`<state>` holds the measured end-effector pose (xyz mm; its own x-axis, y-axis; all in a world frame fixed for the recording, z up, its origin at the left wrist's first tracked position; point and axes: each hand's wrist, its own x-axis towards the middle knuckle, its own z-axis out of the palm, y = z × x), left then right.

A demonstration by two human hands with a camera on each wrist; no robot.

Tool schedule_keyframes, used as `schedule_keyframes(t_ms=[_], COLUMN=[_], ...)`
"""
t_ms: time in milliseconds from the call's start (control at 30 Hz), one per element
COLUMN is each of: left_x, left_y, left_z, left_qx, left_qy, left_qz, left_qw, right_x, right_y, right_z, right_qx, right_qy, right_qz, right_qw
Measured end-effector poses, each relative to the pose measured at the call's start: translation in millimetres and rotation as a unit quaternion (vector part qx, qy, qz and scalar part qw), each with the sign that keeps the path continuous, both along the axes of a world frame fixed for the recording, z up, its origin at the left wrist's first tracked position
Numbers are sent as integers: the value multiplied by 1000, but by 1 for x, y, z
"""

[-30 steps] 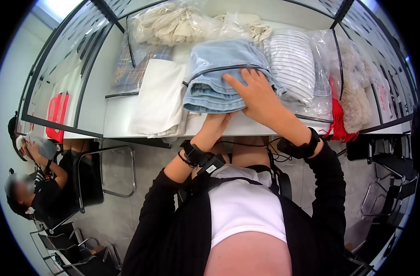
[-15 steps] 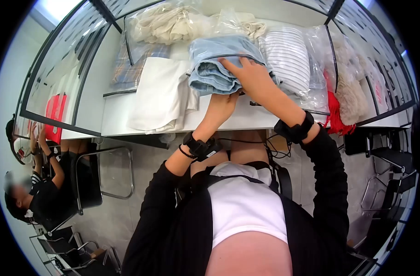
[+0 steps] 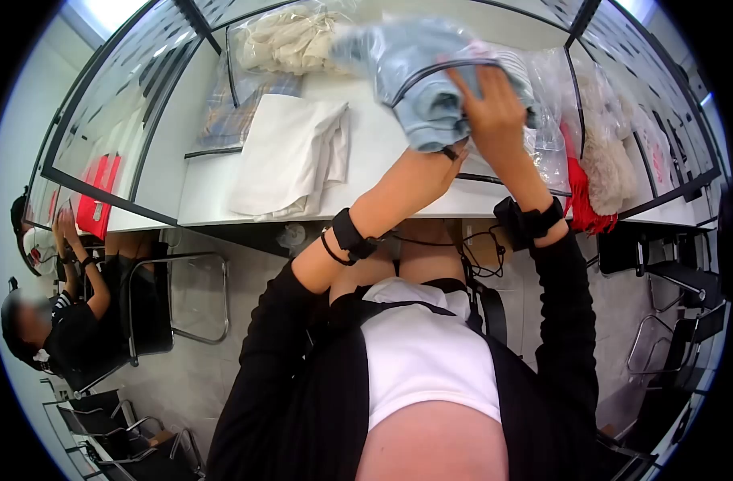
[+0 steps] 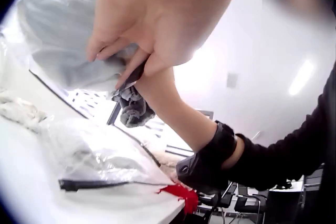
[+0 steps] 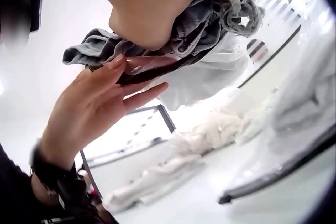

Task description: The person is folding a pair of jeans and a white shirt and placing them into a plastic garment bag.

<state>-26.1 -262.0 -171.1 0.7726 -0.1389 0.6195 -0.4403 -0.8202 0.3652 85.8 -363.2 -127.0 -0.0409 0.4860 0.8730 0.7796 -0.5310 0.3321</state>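
Note:
Folded light-blue jeans are in a clear zip bag with a black edge strip, lifted over the table and blurred by motion. From above, my right hand grips the bagged jeans, its fingers spread over the strip. Low at the near side, my left hand holds the bag's edge. In the right wrist view the left hand pinches the bag's dark edge between thumb and fingers, and frayed denim shows beyond. The left wrist view shows the left hand against the bag's underside.
A folded white cloth lies left on the white table. Bagged beige garments and a plaid one lie behind it. To the right are a furry beige item and red fringe. Another person sits far left.
The bagged jeans have risen off the table and swung to the right and away from me, turning as they go. Both hands moved with them; the white cloth stayed in place.

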Motion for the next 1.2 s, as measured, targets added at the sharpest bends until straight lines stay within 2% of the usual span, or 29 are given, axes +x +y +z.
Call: schedule_keyframes(t_ms=[33,67,100,167,233,267,333,367,433,467,567,600,667,767,800,900,933,1033,1067,1167,1200], left_x=[1,0,-7,-30,-52,-65,-83,-87,-95,-97,-89,-86,-78,-69,-68,-63,-63,-57,-57,-49,-47], left_y=[2,6,8,13,21,23,30,34,37,38,50,53,57,55,54,51,51,50,47,47,45], left_z=[-8,-18,-27,-42,-56,-30,2,13,25,38,18,8,-16,-25,-27,-30,-30,-34,-29,-27,-24], left_qx=[-29,-68,-91,-135,-112,-153,-201,-222,-211,-202,-89,-49,-48,-71,-81,-100,-102,-137,-124,-86,-99], left_qy=[34,147,180,245,180,289,381,424,322,316,152,166,174,193,193,166,154,152,147,90,102], left_qz=[-9,-8,-34,-83,-110,-105,-95,-88,13,78,180,204,222,200,182,163,162,155,168,199,214], left_qw=[999,987,979,956,971,939,897,874,923,924,968,964,958,958,961,967,969,966,967,972,966], right_x=[4,8,10,5,-1,-7,-21,-26,-40,-49,-74,-80,-84,-73,-76,-74,-68,-65,-64,-63,-65], right_y=[4,7,7,0,-12,-17,-25,-26,-31,-35,-52,-58,-70,-77,-77,-70,-62,-47,-40,-22,-13], right_z=[-12,-26,-40,-53,-58,-58,-52,-46,-40,-42,-40,-42,-47,-69,-73,-108,-109,-106,-104,-100,-97], right_qx=[-26,-89,-152,-194,-251,-278,-329,-323,-314,-265,-126,-83,8,19,23,262,314,411,427,419,423], right_qy=[0,16,35,74,134,152,188,216,274,301,438,543,726,864,871,871,864,825,814,801,796], right_qz=[13,23,35,89,97,78,40,54,82,119,192,168,111,144,186,351,356,378,383,423,419], right_qw=[1000,996,987,974,954,945,924,920,905,908,869,818,679,481,453,224,169,90,93,57,107])
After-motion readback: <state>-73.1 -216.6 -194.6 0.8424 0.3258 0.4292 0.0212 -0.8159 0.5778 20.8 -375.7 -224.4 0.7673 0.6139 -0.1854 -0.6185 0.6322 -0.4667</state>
